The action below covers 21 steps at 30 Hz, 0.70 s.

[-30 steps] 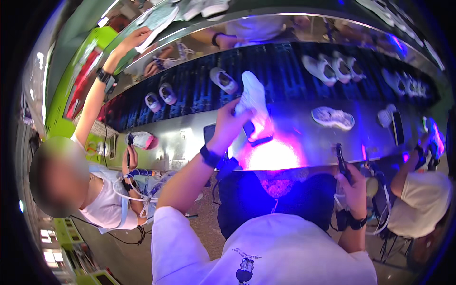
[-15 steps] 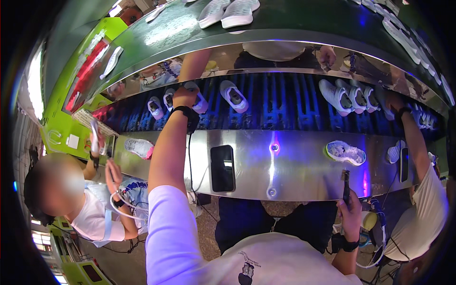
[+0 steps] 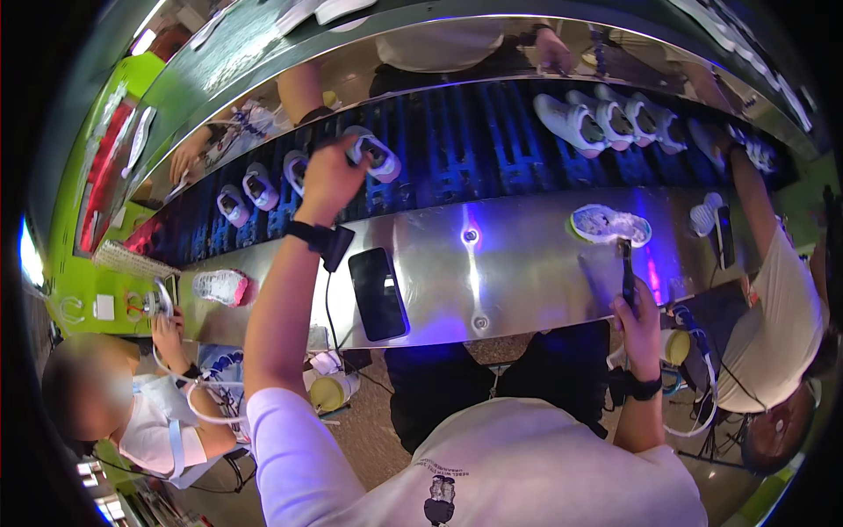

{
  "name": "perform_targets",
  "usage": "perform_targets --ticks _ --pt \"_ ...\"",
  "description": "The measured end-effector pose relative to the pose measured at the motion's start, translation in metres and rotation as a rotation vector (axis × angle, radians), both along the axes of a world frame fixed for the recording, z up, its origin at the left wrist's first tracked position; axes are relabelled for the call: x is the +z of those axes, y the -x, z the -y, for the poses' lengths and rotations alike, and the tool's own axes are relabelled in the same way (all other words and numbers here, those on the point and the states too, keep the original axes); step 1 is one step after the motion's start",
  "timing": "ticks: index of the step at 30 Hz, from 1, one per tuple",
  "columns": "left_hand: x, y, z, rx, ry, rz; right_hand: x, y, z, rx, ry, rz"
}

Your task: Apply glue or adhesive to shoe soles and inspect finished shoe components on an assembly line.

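My left hand [image 3: 332,180] reaches far forward onto the dark slatted conveyor belt [image 3: 474,145] and grips a white shoe [image 3: 376,153] resting there. A black band sits on that wrist. My right hand [image 3: 638,309] stays near the front edge of the shiny metal table [image 3: 527,272], closed around a thin dark tool [image 3: 625,268] that points up toward a white shoe sole [image 3: 609,224] lying on the table.
A black phone [image 3: 378,292] lies flat on the table. More white shoes [image 3: 606,119] ride the belt at right and left [image 3: 260,186]. A seated person [image 3: 132,413] works at my left, another person [image 3: 777,325] at my right. A pink-edged shoe [image 3: 219,286] lies at the left.
My left hand carried the white shoe from above the table forward onto the belt. The bright purple glow on the table has shrunk. My right hand stayed low with its tool.
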<state>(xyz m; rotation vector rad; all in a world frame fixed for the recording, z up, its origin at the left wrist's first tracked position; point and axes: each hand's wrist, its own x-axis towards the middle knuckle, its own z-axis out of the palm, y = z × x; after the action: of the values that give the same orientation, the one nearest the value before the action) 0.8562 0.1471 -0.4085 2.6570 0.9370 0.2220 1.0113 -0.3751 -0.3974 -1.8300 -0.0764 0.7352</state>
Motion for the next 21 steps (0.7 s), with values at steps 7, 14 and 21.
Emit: perform_targets --ticks 7,14,21 --pt "0.003 -0.045 0.143 -0.431 0.246 0.106 -0.029 -0.015 -0.004 0.103 -0.144 -0.084" --pt "0.011 -0.131 0.192 -0.658 0.373 -0.093 -0.051 -0.040 0.003 0.053 -0.355 -0.181" --pt "-0.023 -0.229 0.173 -0.474 0.257 -0.175 -0.054 -0.042 0.017 -0.022 -0.424 -0.175"
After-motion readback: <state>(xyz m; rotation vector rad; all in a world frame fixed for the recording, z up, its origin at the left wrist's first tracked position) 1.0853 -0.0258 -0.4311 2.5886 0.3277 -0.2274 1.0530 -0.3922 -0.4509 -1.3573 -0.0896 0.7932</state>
